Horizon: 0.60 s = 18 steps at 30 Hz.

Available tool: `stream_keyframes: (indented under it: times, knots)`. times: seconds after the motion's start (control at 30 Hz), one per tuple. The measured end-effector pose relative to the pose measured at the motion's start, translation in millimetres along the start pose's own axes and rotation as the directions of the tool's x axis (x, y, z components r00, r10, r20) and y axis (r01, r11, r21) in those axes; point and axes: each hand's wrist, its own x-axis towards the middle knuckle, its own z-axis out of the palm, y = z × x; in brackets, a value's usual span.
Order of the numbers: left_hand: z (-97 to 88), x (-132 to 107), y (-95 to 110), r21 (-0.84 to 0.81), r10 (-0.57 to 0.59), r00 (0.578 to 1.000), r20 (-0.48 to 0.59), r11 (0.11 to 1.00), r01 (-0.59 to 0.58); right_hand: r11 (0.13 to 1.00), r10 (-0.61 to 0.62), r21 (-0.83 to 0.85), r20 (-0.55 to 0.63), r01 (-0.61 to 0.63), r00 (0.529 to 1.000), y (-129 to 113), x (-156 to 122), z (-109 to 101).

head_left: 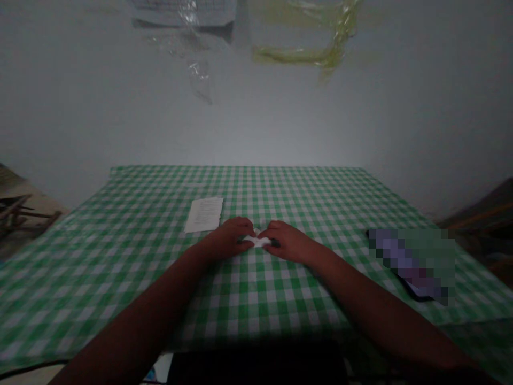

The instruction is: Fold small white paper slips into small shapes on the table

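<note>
Both hands meet at the middle of the table over a small folded piece of white paper (259,242). My left hand (232,237) grips its left side, with thumb and fingers closed on it. From the other side, my right hand (286,240) pinches the paper's right end. Part of the paper stands up a little between the fingertips, and the rest is hidden by the fingers. Just beyond my left hand lie flat sheets of printed paper (204,215) with a ragged right edge.
A green and white checked cloth (256,305) covers the table. On the right lies a dark-edged phone (412,275), partly blurred out. Behind the table rises a pale wall (256,123) with strips of tape (296,55). Wooden furniture (24,214) stands at the far left.
</note>
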Motion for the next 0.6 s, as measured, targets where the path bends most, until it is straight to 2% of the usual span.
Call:
stream_keyframes:
  times: [0.27, 0.6]
  knots:
    - [-3.9, -3.5, -0.4, -0.059, -0.014, 0.997, 0.070, 0.998, 0.019, 0.999, -0.021, -0.041, 0.011, 0.022, 1.000, -2.8, -1.4, -1.4]
    - [-4.3, -0.2, -2.4, -0.058, 0.038, 0.997, 0.072, 0.998, -0.034, 0.999, -0.038, -0.012, -0.065, 0.037, 0.997, -0.3, 1.1, 4.7]
